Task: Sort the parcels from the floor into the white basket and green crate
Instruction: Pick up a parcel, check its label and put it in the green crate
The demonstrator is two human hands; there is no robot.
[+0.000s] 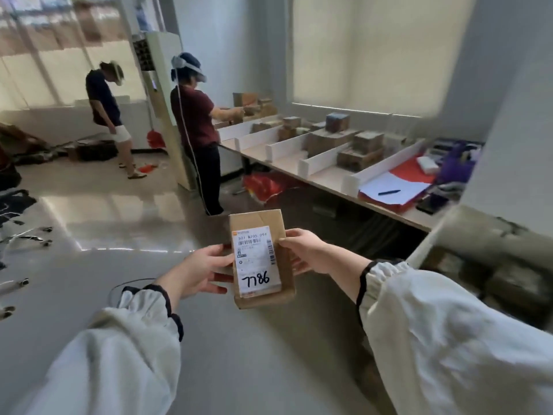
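box (257, 218) is held up over the floor (239, 354) | left hand (200, 272) and right hand (311, 253) fingers are curled on its two sides | label (256, 260) should be read first; box should be kept flat and held tight

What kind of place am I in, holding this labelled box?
Probably a parcel-sorting room. The left hand and right hand hold a cardboard parcel with a barcoded shipping label marked 7786; a table split by white dividers carries stacked boxes; another person in a headset handles boxes there.

Loose white sleeves (125, 363); gathered cuffs (386, 272), dark elastic trim
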